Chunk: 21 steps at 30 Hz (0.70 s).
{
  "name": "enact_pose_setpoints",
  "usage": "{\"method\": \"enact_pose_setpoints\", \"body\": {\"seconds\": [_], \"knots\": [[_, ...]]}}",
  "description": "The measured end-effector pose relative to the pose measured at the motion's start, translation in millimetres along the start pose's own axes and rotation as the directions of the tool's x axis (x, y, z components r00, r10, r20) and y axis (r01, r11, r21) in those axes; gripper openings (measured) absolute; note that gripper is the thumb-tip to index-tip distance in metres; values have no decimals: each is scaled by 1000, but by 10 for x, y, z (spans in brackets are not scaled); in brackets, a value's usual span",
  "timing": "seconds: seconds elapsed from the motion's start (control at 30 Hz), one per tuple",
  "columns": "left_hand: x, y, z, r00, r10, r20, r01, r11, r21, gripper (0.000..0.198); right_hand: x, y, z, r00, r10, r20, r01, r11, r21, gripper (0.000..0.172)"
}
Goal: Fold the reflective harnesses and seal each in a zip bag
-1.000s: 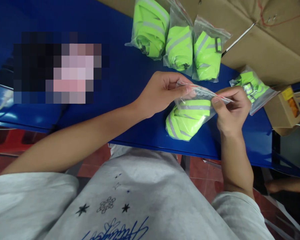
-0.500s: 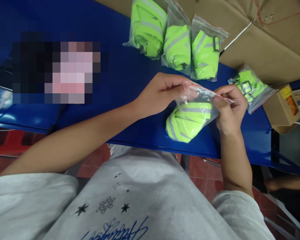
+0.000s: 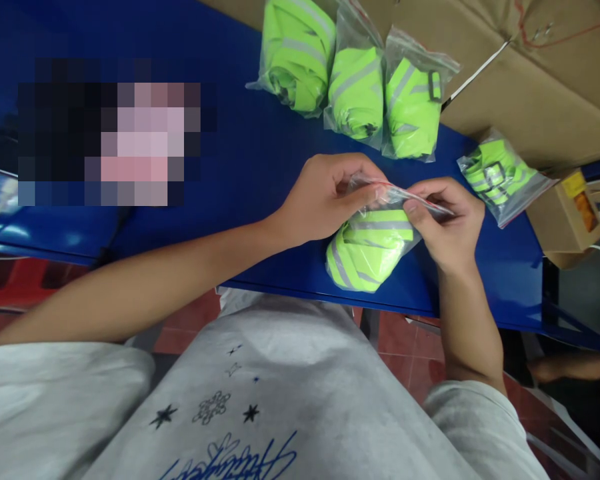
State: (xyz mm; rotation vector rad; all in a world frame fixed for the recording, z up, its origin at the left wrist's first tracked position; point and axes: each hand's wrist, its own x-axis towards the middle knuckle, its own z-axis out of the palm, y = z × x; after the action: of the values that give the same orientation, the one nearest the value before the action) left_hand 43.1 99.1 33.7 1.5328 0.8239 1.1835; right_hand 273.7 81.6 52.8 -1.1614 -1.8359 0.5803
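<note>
A clear zip bag (image 3: 399,195) with a red line along its mouth is between my hands. Inside it lies a rolled neon-yellow strap (image 3: 370,250) with grey reflective stripes, low over the table's near edge. My left hand (image 3: 337,197) pinches the bag's mouth at its left end, thumb on top. At the right part of the same edge, my right hand (image 3: 445,217) grips the plastic between thumb and curled fingers. Some of the fingertips are hidden behind the bag.
Several similar bagged neon rolls lie on the blue table (image 3: 220,167), including one bag (image 3: 357,93) at the back and another (image 3: 500,173) at the right. Brown cardboard (image 3: 545,100) stands behind. A small carton (image 3: 563,207) sits at the right. A person's arm (image 3: 580,367) shows at lower right.
My right hand has moved left along the bag's mouth, closer to my left hand. The mouth now looks flatter, and the bag sits slightly lower and further left.
</note>
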Motion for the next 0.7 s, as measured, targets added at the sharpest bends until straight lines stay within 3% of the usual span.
{"method": "enact_pose_setpoints", "body": {"seconds": [0.3,0.47,0.7], "knots": [[39,22,-11,998,-7,67,6,1000,27,24,-37,-23,18,996,-92,-10,91,994,-65,9],[12,10,18,997,30,64,-35,997,71,16,-51,-43,50,986,-165,5,164,978,-129,6],[0,-56,48,998,16,61,-26,986,167,11,-59,-89,95,984,-175,27,177,971,-163,8]]}}
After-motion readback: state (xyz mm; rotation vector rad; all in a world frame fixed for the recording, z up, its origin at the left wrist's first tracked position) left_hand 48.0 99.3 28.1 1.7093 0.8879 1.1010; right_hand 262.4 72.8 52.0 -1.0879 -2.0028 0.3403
